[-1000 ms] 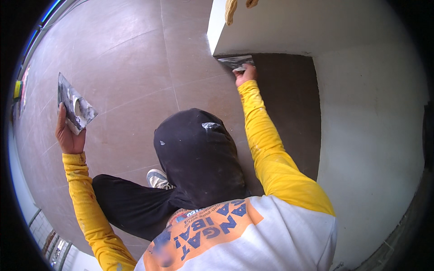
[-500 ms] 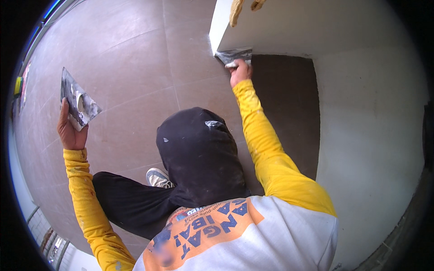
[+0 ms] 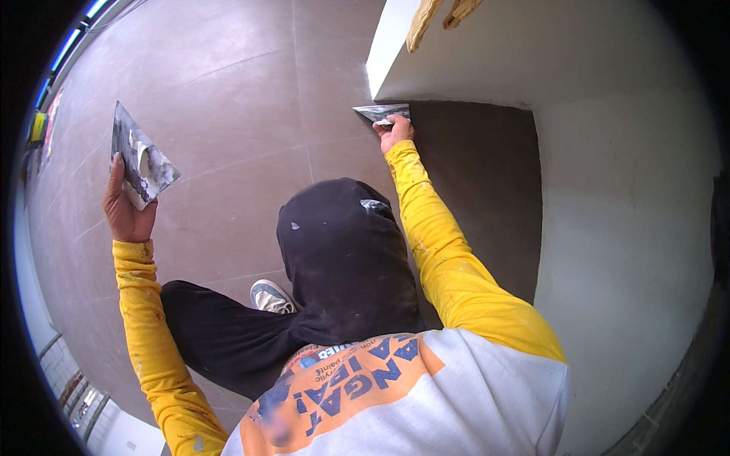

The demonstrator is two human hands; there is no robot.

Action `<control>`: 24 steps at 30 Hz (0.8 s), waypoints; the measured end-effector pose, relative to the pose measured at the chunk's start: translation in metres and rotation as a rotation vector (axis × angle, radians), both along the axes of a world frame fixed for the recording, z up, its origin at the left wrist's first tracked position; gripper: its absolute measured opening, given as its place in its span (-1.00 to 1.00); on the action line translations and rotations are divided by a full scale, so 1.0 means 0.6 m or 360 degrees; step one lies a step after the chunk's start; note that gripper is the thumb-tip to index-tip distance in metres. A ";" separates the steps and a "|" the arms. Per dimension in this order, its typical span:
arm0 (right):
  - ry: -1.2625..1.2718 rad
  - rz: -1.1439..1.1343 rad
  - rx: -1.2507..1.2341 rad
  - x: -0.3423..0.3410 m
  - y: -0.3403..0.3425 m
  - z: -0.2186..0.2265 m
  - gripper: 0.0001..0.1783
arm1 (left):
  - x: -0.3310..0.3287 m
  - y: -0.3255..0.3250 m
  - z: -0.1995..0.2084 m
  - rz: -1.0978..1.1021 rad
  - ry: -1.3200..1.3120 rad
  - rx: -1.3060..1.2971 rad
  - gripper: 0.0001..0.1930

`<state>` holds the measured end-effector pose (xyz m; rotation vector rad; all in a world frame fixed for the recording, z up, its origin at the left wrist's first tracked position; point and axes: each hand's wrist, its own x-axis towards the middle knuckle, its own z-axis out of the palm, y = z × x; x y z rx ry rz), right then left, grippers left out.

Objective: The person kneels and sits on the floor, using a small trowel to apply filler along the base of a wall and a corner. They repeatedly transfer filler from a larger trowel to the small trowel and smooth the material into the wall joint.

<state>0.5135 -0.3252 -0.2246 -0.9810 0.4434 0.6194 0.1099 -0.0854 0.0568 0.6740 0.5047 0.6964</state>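
My left hand (image 3: 131, 207) grips a flat, triangular metal putty knife (image 3: 134, 161) by its lower end. White filler is smeared over its dark face, with a lump near the middle. Out ahead, my right hand (image 3: 394, 134) is closed on a second putty knife (image 3: 384, 113), whose wide blade is streaked with white. That blade is beside the bottom of the white wall corner (image 3: 375, 97), with a small gap showing between them. Whether the blade touches the floor I cannot tell.
Large brown-grey tiles make up the floor (image 3: 220, 129). A white wall (image 3: 608, 213) runs along my right and turns a corner ahead. Tan, rope-like pieces (image 3: 441, 19) hang at the top. My bent knee (image 3: 342, 243) and shoe (image 3: 271, 296) are between my arms.
The right putty knife has come away from the wall corner, back toward me and slightly left. My left hand still holds its knife in nearly the same pose. The view has shifted slightly.
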 end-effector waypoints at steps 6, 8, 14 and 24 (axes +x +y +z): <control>0.0036 0.0089 0.0036 0.021 0.052 0.027 -0.71 | 0.007 -0.006 0.010 0.0023 0.0030 0.0007 -0.71; 0.0033 0.0185 -0.0033 0.022 0.077 0.056 -0.73 | 0.007 -0.006 0.011 -0.0001 0.0025 0.0009 -0.72; -0.0161 0.0464 0.0329 -0.137 0.043 0.158 -0.68 | 0.006 -0.008 0.009 0.0106 0.0048 -0.0058 -0.72; -0.3248 0.1199 0.0634 -0.222 0.154 0.494 -0.33 | 0.036 -0.037 0.043 0.0241 -0.0001 -0.0161 -0.66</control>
